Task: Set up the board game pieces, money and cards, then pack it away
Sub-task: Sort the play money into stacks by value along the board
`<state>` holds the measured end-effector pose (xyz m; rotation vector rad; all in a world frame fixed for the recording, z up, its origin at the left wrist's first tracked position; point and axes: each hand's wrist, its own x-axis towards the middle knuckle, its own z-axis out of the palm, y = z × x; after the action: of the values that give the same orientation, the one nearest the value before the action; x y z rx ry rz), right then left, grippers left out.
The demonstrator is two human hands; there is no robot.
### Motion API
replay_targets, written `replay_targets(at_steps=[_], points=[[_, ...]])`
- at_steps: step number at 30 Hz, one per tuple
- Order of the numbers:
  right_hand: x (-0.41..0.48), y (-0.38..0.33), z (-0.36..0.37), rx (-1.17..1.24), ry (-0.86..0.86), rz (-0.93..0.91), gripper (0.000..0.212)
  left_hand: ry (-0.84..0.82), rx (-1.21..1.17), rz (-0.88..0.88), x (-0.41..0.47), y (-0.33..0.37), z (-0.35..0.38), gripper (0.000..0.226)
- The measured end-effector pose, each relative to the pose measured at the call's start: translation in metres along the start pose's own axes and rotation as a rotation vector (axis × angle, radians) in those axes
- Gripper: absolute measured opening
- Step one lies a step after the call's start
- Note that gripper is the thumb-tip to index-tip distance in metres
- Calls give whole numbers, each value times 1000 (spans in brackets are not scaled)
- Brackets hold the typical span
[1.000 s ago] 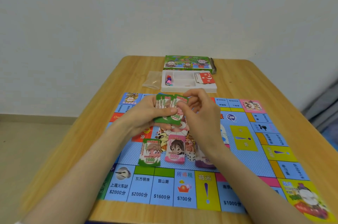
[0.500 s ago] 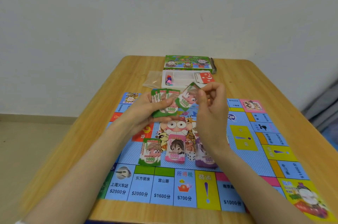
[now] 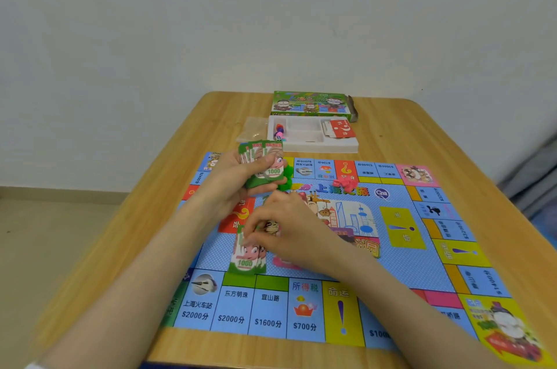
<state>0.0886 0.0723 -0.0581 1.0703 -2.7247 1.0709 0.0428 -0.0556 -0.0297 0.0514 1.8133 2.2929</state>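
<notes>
Green "1000" fan (image 3: 272,171) in left hand (image 3: 232,184); right hand (image 3: 289,227) pinches "1000" note (image 3: 244,260)

Even, soft indoor light, faint shadows, no glare, wide-angle bowing at edges, slight motion blur on right hand (image 3: 289,227), grainy overall

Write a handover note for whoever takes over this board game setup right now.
Left hand grips a fan of green 1000 notes.
Right hand pinches the top note of the green 1000 pile on the board.
Done: board laid out, money partly sorted.
Left: the pieces and red cards lie in the white tray; then pack away.
</notes>
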Motion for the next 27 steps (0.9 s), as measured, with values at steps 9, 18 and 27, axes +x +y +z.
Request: replay_targets(at_steps=[9,18,27], points=[[-3,3,2,-207,56,-127,13,-1,-14,4,1,-1,0,14],[-8,-8,-6,-334,-133,-157,52,3,-11,6,1,-1,-1,11],[-2,-1,-19,60,506,28,16,0,45,38,4,-2,-1,15]])
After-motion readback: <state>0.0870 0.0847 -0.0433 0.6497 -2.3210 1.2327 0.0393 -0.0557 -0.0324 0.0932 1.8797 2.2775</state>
